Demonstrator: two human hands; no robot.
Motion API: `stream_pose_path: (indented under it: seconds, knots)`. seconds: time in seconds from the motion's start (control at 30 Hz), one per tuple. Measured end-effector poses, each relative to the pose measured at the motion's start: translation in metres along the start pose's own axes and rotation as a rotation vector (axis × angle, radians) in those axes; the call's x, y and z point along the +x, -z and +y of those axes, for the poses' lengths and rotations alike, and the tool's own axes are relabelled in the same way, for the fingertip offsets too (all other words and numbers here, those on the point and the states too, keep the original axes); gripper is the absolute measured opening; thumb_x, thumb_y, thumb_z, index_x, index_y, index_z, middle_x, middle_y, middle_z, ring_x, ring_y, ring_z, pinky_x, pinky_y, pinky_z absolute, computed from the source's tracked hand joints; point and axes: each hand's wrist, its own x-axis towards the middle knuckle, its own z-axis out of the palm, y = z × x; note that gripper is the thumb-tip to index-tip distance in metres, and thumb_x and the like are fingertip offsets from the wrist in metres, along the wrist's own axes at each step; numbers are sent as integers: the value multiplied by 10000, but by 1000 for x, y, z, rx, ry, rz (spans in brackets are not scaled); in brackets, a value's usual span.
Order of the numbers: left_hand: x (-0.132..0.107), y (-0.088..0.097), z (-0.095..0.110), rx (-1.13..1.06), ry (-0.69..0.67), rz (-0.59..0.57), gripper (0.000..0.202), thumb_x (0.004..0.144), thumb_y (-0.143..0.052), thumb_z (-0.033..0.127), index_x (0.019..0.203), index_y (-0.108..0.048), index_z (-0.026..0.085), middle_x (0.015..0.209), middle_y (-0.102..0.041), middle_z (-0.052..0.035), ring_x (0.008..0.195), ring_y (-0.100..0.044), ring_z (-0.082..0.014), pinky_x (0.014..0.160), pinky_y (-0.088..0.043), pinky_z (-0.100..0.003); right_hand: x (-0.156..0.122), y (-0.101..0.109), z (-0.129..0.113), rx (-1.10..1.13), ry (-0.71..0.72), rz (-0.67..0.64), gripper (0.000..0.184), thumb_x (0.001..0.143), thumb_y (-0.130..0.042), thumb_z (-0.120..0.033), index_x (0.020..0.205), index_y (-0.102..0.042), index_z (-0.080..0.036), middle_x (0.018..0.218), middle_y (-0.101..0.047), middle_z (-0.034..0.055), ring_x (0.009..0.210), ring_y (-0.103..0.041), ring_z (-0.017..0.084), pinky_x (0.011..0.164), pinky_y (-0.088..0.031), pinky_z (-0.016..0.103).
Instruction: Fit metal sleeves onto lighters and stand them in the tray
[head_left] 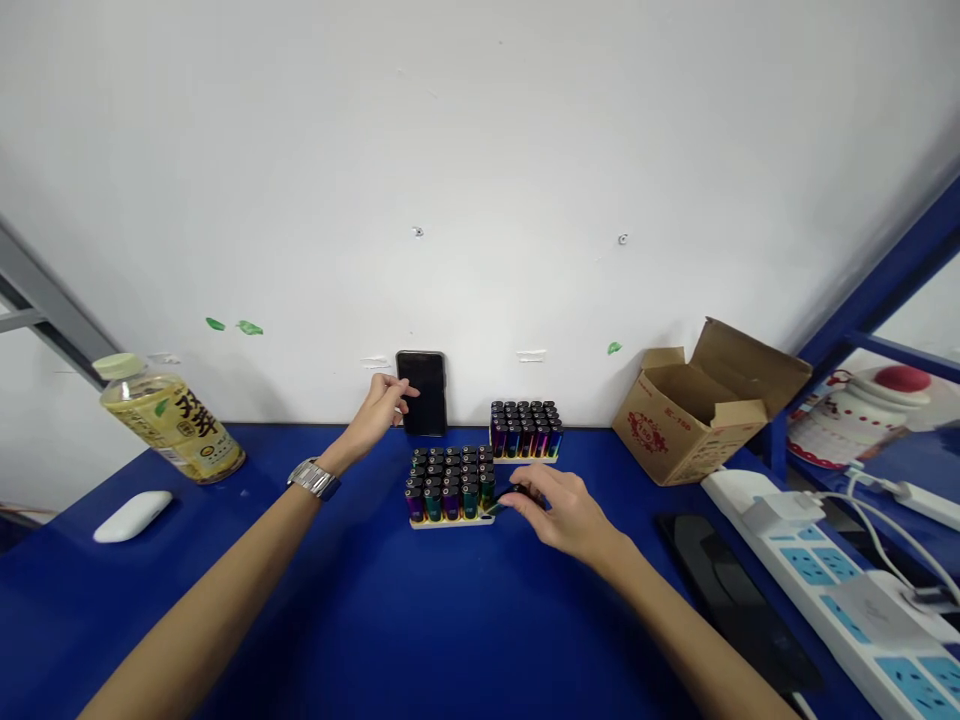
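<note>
1. Lighter [504, 497], seen from the head camera: dark, pinched in the right hand's [566, 515] fingertips, which are pressed together at the near tray's [450, 522] right corner. It is probably being seated in the corner slot.
2. The left hand [379, 408], its fingers loosely curled, touches the smartphone [422, 392] just beyond its fingertips.
3. Seating it calls for an upright, steady pinch.

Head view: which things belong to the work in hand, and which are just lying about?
In hand: left hand touching the phone; right hand pinching a lighter at the near tray; far tray behind it.
Lying about: bottle, mouse, box, power strip, dark slab by the right arm.
</note>
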Motion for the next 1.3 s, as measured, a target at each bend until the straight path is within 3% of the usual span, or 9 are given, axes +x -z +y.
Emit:
stream_pose_path:
  seconds: [0.2, 0.4, 0.5, 0.6, 0.7, 0.83, 0.93, 1.07, 1.3]
  knots:
    - [-11, 4, 13, -45, -78, -32, 221, 849, -478, 416, 824, -389, 216, 1018, -610, -31, 652, -501, -102, 514, -365, -218, 6, -9, -7, -187, 103, -144, 271, 978, -432, -297, 841, -631, -172, 742, -619, 44, 591, -575, 132, 504, -423, 235]
    - [-60, 11, 11, 181, -154, -312, 318, 881, -471, 507, 1005, -549, 224, 1086, -624, -61, 1010, -575, -224, 846, -467, -370, 7, -9, -14, -236, 133, 24, 259, 911, -534, -332, 1092, -650, -186, 916, -605, 88, 696, -567, 159, 537, -454, 250]
    - [-84, 15, -5, 220, -150, -381, 530, 791, -627, 508, 1227, -449, 266, 1283, -541, -94, 1212, -495, -282, 1006, -404, -453, 8, -2, 1, -217, 6, 229, 329, 877, -536, -305, 1170, -595, -168, 964, -570, 112, 847, -568, 216, 703, -509, 338]
    - [-100, 14, -23, 207, -137, -376, 841, 692, -731, 511, 1365, -288, 270, 1400, -440, -138, 1325, -387, -322, 1095, -304, -525, 16, 5, 35, -214, -331, 337, 462, 786, -629, -397, 1180, -545, -171, 1076, -548, 141, 1032, -528, 301, 899, -452, 486]
    - [-108, 7, -37, 203, -87, -366, 1025, 637, -776, 508, 1420, -161, 265, 1442, -370, -180, 1361, -332, -349, 1105, -265, -574, 23, 6, 72, 60, -601, 246, 832, 589, -767, -498, 1272, -420, -173, 1217, -503, 164, 1133, -493, 334, 958, -417, 509]
    - [-108, -6, -43, 197, -43, -349, 1113, 600, -809, 480, 1421, -94, 252, 1432, -377, -189, 1345, -365, -341, 1106, -283, -557, 24, -2, 93, 472, -619, 37, 809, 548, -796, -475, 1203, -411, -200, 1129, -574, 92, 1045, -567, 258, 922, -455, 401]
    - [-107, -16, -39, 218, -50, -329, 1046, 581, -821, 461, 1370, -170, 243, 1383, -445, -164, 1286, -448, -326, 1096, -314, -540, 17, -1, 87, 364, -633, 62, 675, 568, -792, -468, 1089, -455, -204, 1007, -605, 44, 955, -585, 234, 881, -458, 379]
    - [-108, -21, -32, 297, -31, -281, 843, 634, -777, 482, 1275, -283, 248, 1266, -557, -117, 1186, -544, -313, 1026, -407, -522, -7, 23, 67, 194, -684, -61, 635, 600, -784, -468, 1067, -443, -208, 861, -613, 4, 819, -595, 220, 761, -481, 356]
    - [-83, -44, -36, 279, -69, -284, 808, 642, -769, 486, 1256, -310, 228, 1245, -578, -117, 1168, -560, -307, 978, -450, -468, -53, 71, 26, 399, -692, -267, 685, 597, -815, -335, 1135, -404, -226, 957, -613, 16, 841, -608, 207, 702, -507, 295]
